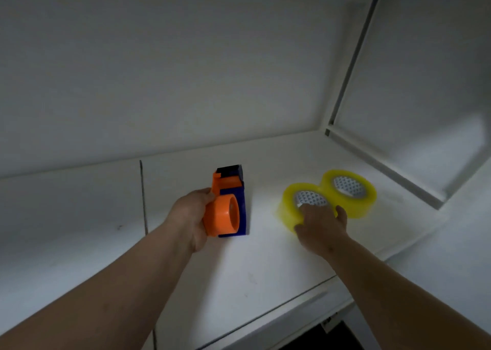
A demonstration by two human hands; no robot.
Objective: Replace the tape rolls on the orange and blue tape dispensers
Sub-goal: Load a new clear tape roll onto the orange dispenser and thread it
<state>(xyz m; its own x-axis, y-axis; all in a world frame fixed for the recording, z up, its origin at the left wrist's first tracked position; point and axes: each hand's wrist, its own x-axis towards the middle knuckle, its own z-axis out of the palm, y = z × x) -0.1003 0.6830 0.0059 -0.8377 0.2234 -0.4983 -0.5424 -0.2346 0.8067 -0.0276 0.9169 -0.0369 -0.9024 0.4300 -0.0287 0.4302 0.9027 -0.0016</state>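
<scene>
An orange and blue tape dispenser (228,206) stands on its side on the white table, its orange hub bare of tape. My left hand (190,217) grips it from the left around the orange body. Two yellow tape rolls lie flat to the right, touching each other. My right hand (321,224) grasps the nearer roll (291,198), fingers in its patterned core and thumb on its outer edge. The farther roll (350,190) lies untouched behind it.
The white table (265,256) meets a white wall at the back. A seam (143,195) runs across the top left of the dispenser. A white framed panel (398,126) rises at the right. The table's front edge (305,296) drops to a dark gap.
</scene>
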